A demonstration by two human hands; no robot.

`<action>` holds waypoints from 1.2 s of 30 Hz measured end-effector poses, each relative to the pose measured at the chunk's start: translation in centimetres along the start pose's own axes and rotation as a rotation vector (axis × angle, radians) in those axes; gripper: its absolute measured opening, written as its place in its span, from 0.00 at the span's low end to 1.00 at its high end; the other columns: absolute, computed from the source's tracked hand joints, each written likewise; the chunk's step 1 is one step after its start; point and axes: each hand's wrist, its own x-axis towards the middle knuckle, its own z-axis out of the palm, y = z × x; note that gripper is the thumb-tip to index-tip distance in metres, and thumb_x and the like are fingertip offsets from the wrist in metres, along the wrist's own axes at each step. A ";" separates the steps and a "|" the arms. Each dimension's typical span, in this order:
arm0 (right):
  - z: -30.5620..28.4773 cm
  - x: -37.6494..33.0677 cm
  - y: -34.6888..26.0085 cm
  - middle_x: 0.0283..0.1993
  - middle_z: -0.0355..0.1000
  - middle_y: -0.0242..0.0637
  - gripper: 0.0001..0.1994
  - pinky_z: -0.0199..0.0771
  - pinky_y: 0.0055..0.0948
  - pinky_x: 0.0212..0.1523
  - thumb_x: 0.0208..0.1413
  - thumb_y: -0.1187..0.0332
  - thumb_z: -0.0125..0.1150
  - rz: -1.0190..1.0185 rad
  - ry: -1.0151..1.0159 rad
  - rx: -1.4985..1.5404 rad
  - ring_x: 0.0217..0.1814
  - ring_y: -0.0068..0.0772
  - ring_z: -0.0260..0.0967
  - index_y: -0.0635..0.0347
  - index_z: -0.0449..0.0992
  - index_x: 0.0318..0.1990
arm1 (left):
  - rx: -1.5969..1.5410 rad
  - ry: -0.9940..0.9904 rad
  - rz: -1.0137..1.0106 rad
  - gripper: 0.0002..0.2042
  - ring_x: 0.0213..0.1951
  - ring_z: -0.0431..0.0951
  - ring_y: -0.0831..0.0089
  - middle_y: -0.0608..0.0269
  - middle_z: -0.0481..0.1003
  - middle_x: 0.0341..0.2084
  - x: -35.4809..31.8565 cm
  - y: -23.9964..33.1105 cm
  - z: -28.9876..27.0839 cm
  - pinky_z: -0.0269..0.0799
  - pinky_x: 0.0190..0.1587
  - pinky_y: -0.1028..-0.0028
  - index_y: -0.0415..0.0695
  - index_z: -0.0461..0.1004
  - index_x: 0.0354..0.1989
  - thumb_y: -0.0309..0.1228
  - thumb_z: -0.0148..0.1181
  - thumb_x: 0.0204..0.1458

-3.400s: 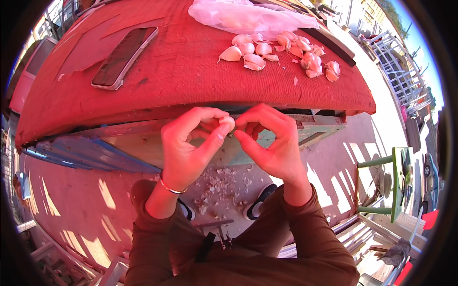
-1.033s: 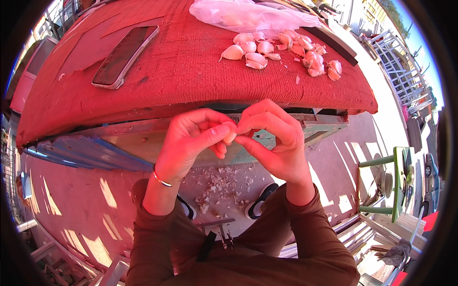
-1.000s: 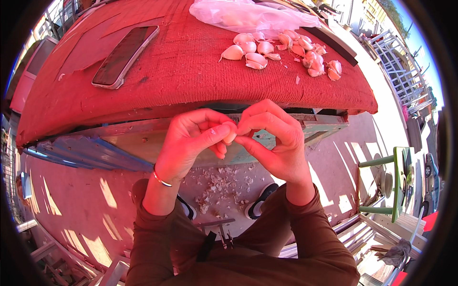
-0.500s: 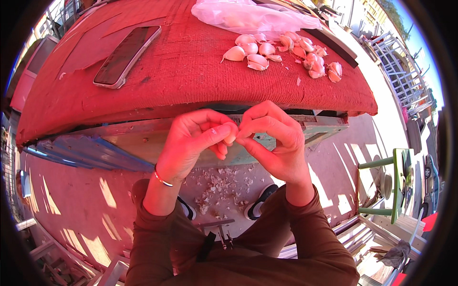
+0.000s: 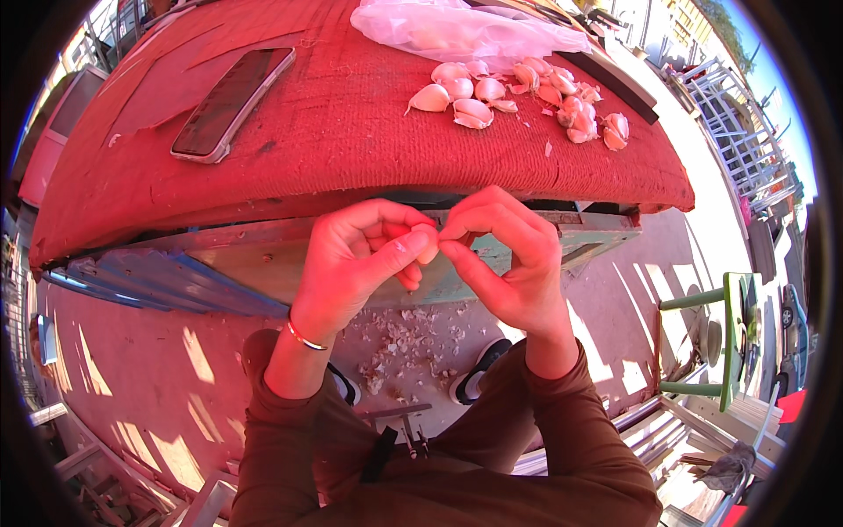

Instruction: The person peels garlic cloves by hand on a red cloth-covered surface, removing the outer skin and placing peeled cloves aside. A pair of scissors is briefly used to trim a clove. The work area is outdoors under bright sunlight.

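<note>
Between the thumb and fingers of my left hand (image 5: 373, 250) a garlic clove (image 5: 428, 249) is pinched, mostly covered by the fingertips. My right hand (image 5: 509, 259) meets it from the other side, thumb and forefinger pressed close together at the clove; whether a bit of skin is between them is too small to tell. Both hands are held up just before the near edge of a red cloth-covered table (image 5: 351, 149). On that cloth, to the right, lie several garlic cloves (image 5: 472, 112) in their skins, some still joined in clumps.
A pale plastic bag (image 5: 465, 35) rests behind the cloves. A phone (image 5: 233, 105) lies at the table's left. Garlic peelings (image 5: 399, 347) litter the floor between my feet. To the right stands a green-framed stool or chair (image 5: 729, 342), with metal racks (image 5: 738, 132) farther off.
My right fingertips have shifted slightly at the clove, and the left wrist has turned a little. The cloves on the table have stayed where they were.
</note>
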 end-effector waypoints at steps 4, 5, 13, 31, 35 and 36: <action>0.1 -0.3 0.1 0.38 0.72 0.37 0.08 0.73 0.25 0.35 0.52 0.84 0.65 0.050 -0.028 0.029 0.33 0.26 0.72 0.67 0.75 0.38 | -0.033 -0.039 -0.031 0.08 0.29 0.78 0.80 0.63 0.80 0.32 0.0 -0.1 -0.1 0.77 0.32 0.77 0.35 0.79 0.45 0.28 0.64 0.64; 0.0 -0.4 0.0 0.37 0.73 0.37 0.07 0.72 0.25 0.36 0.52 0.84 0.65 0.075 -0.042 0.041 0.33 0.26 0.71 0.67 0.75 0.37 | -0.055 -0.056 -0.039 0.08 0.29 0.78 0.79 0.63 0.80 0.32 0.0 -0.2 -0.2 0.77 0.32 0.76 0.35 0.79 0.45 0.29 0.64 0.64; -0.1 -0.9 -0.2 0.36 0.70 0.34 0.05 0.69 0.24 0.34 0.56 0.81 0.61 0.140 -0.049 0.128 0.30 0.23 0.64 0.65 0.72 0.37 | -0.045 -0.009 0.003 0.09 0.30 0.78 0.77 0.62 0.79 0.32 0.1 -0.1 0.1 0.77 0.32 0.76 0.37 0.78 0.46 0.29 0.61 0.65; 0.5 -0.2 0.5 0.40 0.75 0.36 0.08 0.76 0.24 0.37 0.52 0.84 0.69 0.137 0.056 0.200 0.38 0.26 0.76 0.66 0.79 0.39 | 0.204 0.043 0.357 0.09 0.48 0.82 0.71 0.54 0.81 0.46 0.1 -0.3 0.1 0.79 0.53 0.72 0.33 0.78 0.48 0.16 0.65 0.59; 0.5 -0.2 0.5 0.41 0.74 0.38 0.10 0.75 0.24 0.35 0.50 0.84 0.71 0.108 0.039 0.170 0.37 0.25 0.75 0.64 0.79 0.39 | 0.191 0.003 0.387 0.10 0.51 0.82 0.69 0.51 0.81 0.46 0.1 -0.7 -0.2 0.78 0.55 0.71 0.32 0.79 0.48 0.15 0.65 0.58; 0.5 -0.2 0.4 0.41 0.74 0.38 0.10 0.75 0.24 0.35 0.50 0.84 0.71 0.105 0.061 0.176 0.37 0.25 0.75 0.64 0.79 0.39 | 0.212 0.002 0.398 0.10 0.51 0.82 0.69 0.51 0.81 0.46 0.1 -0.8 -0.3 0.78 0.55 0.71 0.32 0.79 0.48 0.15 0.65 0.58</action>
